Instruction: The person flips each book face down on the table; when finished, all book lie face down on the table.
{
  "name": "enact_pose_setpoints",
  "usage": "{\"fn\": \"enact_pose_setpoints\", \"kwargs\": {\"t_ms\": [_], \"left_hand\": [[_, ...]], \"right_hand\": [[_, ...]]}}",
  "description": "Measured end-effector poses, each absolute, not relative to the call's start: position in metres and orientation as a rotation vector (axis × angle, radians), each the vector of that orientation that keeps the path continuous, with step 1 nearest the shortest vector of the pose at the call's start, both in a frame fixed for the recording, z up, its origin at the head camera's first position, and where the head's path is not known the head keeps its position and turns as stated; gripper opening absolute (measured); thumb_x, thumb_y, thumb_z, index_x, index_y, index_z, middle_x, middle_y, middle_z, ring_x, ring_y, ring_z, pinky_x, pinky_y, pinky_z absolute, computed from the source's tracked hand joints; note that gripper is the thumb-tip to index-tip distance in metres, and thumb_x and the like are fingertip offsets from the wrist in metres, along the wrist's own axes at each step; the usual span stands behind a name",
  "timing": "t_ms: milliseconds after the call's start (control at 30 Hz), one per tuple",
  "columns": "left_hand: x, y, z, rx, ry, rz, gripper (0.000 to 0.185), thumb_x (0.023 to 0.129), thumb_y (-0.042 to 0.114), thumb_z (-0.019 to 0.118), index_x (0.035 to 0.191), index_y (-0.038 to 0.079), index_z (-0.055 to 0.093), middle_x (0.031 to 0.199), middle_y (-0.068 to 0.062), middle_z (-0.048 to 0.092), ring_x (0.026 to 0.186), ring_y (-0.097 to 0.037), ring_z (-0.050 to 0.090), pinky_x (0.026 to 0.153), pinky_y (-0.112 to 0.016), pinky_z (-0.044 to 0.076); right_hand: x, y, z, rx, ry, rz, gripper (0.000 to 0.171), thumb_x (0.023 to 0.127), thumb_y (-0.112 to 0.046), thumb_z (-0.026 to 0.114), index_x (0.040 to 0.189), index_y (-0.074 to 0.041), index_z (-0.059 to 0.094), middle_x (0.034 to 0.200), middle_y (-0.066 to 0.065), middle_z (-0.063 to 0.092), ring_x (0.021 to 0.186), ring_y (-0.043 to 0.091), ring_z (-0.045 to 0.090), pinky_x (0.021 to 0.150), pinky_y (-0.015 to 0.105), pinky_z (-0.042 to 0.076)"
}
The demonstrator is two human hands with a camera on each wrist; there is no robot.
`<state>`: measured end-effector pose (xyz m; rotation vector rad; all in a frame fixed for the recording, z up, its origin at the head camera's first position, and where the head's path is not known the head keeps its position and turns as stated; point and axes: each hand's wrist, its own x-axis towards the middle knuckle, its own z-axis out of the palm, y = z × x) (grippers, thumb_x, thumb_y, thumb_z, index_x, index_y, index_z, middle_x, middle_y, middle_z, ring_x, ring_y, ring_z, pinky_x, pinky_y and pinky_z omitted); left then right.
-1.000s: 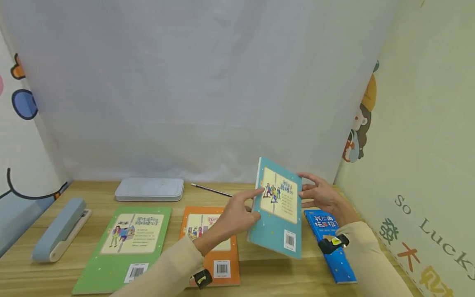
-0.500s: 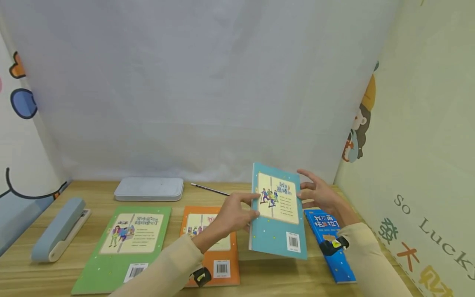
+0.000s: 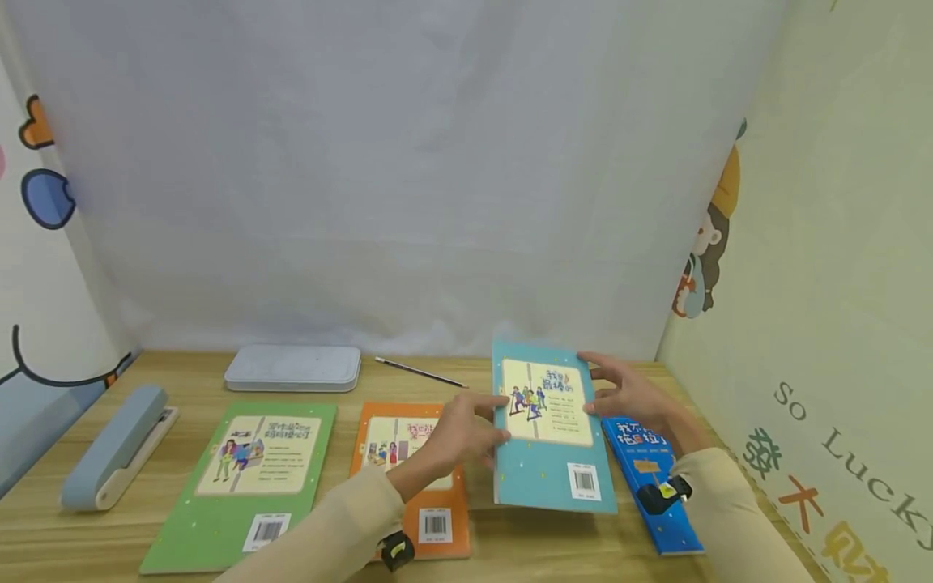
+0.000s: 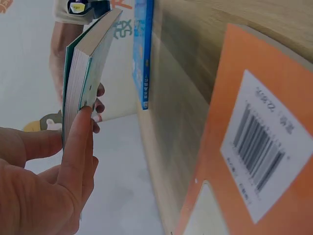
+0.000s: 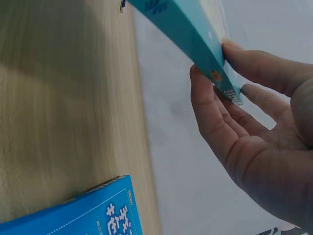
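- Teal book [image 3: 550, 441] is held by both hands, tilted, back cover up, lifted off the wooden desk [image 3: 189, 372]; the left-wrist view shows a gap under it.
- Relative to the teal book: orange book [image 3: 415, 478] lies just to its left and partly under the left forearm, blue book [image 3: 652, 486] just to its right, and the green book [image 3: 251, 482] well to the left past the orange one.
- Left hand [image 3: 466, 429]: fingers curled, pinching the book's left edge, thumb on top, fingers below.
- Right hand [image 3: 627, 393]: fingers fairly straight, fingertips pressing the far right corner; the right-wrist view shows a loose steadying contact, not a full wrap.
- Step in hand, as a judgement: the teal book is being lowered or lined up in the gap between the orange and blue books.
- Next move probably calls for levelling the book and keeping its right edge off the blue book, since that side looks tight.
- Pencil [image 3: 419, 371], grey case [image 3: 293, 368] and stapler [image 3: 117, 445] are well left of the book, untouched.
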<state>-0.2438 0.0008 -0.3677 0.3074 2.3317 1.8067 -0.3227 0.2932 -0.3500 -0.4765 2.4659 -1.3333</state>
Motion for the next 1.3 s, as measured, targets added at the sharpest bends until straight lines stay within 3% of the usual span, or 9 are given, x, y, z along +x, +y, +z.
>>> {"fn": "enact_pose_setpoints", "kwargs": {"t_ms": [333, 533, 633, 767, 1133, 1300], "left_hand": [[-0.241, 0.012, -0.400, 0.320, 2.414, 1.634, 0.055, 0.082, -0.009, 0.073, 0.135, -0.001, 0.060, 0.074, -0.012, 0.062, 0.049, -0.020, 0.060, 0.048, -0.036, 0.057], [-0.240, 0.015, -0.411, 0.300, 2.418, 1.590, 0.054, 0.080, -0.011, 0.074, 0.132, -0.003, 0.062, 0.072, -0.011, 0.059, 0.047, -0.016, 0.060, 0.046, -0.031, 0.056], [-0.240, 0.016, -0.415, 0.291, 2.418, 1.562, 0.054, 0.078, -0.011, 0.074, 0.131, -0.002, 0.063, 0.072, -0.019, 0.063, 0.044, -0.017, 0.061, 0.045, -0.030, 0.056], [-0.239, 0.018, -0.417, 0.298, 2.450, 1.515, 0.053, 0.078, -0.010, 0.075, 0.129, -0.001, 0.064, 0.085, -0.034, 0.068, 0.043, -0.022, 0.064, 0.044, -0.029, 0.055], [-0.241, 0.021, -0.411, 0.274, 2.497, 1.344, 0.053, 0.079, -0.007, 0.077, 0.130, -0.001, 0.064, 0.070, -0.022, 0.066, 0.048, -0.028, 0.068, 0.044, -0.029, 0.055], [-0.243, 0.023, -0.409, 0.304, 2.530, 1.289, 0.051, 0.079, -0.006, 0.077, 0.129, 0.000, 0.065, 0.106, -0.032, 0.067, 0.048, -0.027, 0.068, 0.044, -0.029, 0.055]], "right_hand": [[-0.323, 0.296, -0.375, -0.453, 2.421, -1.253, 0.087, 0.085, -0.009, 0.077, 0.157, -0.008, 0.028, 0.145, 0.033, 0.039, 0.106, 0.032, 0.064, 0.082, 0.038, 0.056], [-0.323, 0.295, -0.389, -0.416, 2.414, -1.219, 0.083, 0.085, -0.003, 0.075, 0.155, -0.004, 0.032, 0.142, 0.034, 0.041, 0.104, 0.030, 0.062, 0.081, 0.040, 0.058], [-0.323, 0.293, -0.394, -0.392, 2.422, -1.214, 0.081, 0.084, -0.002, 0.075, 0.154, -0.003, 0.034, 0.138, 0.034, 0.044, 0.102, 0.028, 0.063, 0.081, 0.040, 0.058], [-0.322, 0.290, -0.398, -0.349, 2.436, -1.215, 0.079, 0.083, 0.001, 0.076, 0.152, -0.001, 0.037, 0.135, 0.033, 0.047, 0.099, 0.028, 0.065, 0.080, 0.041, 0.059], [-0.322, 0.284, -0.406, -0.221, 2.480, -1.173, 0.078, 0.081, 0.006, 0.076, 0.149, 0.001, 0.040, 0.127, 0.030, 0.051, 0.090, 0.026, 0.068, 0.077, 0.042, 0.061], [-0.322, 0.278, -0.403, -0.168, 2.538, -1.102, 0.075, 0.081, 0.005, 0.077, 0.147, 0.000, 0.043, 0.121, 0.026, 0.057, 0.089, 0.025, 0.067, 0.077, 0.042, 0.061]]}}
